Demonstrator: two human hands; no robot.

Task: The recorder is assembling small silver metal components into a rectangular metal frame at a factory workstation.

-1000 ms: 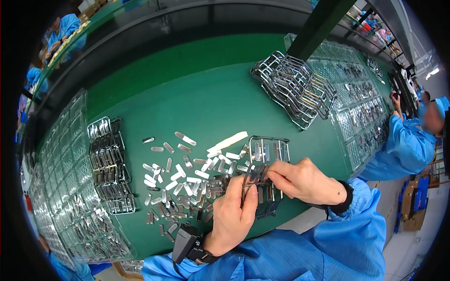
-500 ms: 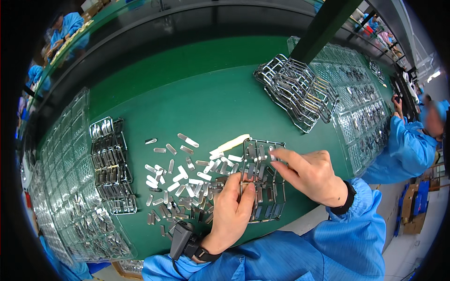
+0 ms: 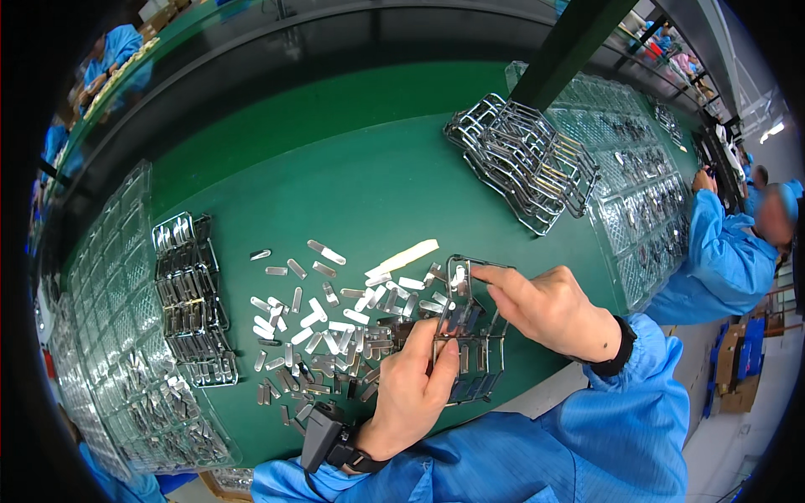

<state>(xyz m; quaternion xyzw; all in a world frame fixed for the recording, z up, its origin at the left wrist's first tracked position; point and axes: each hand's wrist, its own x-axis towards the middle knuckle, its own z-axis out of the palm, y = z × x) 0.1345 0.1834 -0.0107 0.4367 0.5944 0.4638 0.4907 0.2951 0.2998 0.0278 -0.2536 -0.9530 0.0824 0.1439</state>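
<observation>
My left hand (image 3: 411,381) is closed round the left side of a wire rack (image 3: 484,337), with thumb and fingers on its frame. Rows of small flat metal plates sit in this rack, some looking dark blue from reflection. At the rack's upper end is my right hand (image 3: 553,312), its index finger and thumb bent in a pinch. A bright plate (image 3: 459,277) shows right by the index fingertip; what lies between the fingers is hidden. Left of the rack, loose metal plates (image 3: 335,339) with rounded ends are spread over the green table (image 3: 335,193).
A filled wire rack (image 3: 189,302) stands at the left beside clear plastic trays (image 3: 117,277). Farther right lie stacked wire racks (image 3: 524,159) near a dark post (image 3: 574,50) and more trays (image 3: 646,201). A yellow strip (image 3: 407,257) lies behind the plates. A co-worker (image 3: 721,251) sits at the right.
The rack in my left hand has tilted, its upper end turning. My right fingers have shifted slightly left and stay at that end. The whole view has moved slightly.
</observation>
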